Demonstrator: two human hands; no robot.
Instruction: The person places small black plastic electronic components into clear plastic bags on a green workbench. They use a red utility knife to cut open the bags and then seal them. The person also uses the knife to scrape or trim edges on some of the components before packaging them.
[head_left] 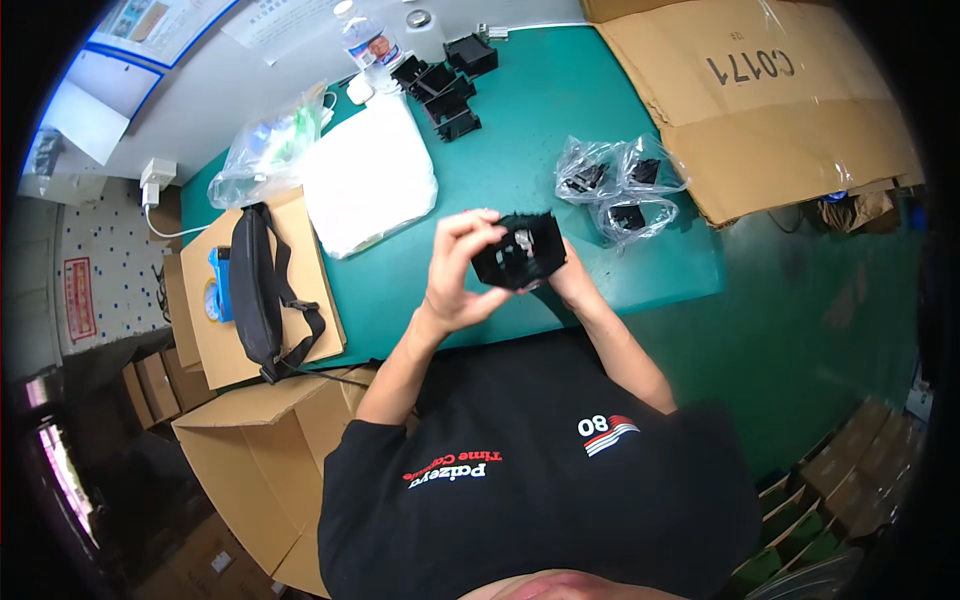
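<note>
Just above the near edge of the green table, a black box-like plastic housing is held up, its hollow inside facing me. My left hand grips its left side, fingers curled over the top corner and thumb underneath. On the opposite side, my right hand holds the housing from behind; most of its fingers are hidden. Something small and shiny shows inside the housing, too unclear to name. To the right lie several see-through plastic bags with black parts in them. Farther back stand several similar black housings.
A white plastic bag lies left of my hands on the green table. Beyond it stand a bottle and a jar. A black waist bag and blue tape dispenser rest on cardboard at left. An open carton borders the right.
</note>
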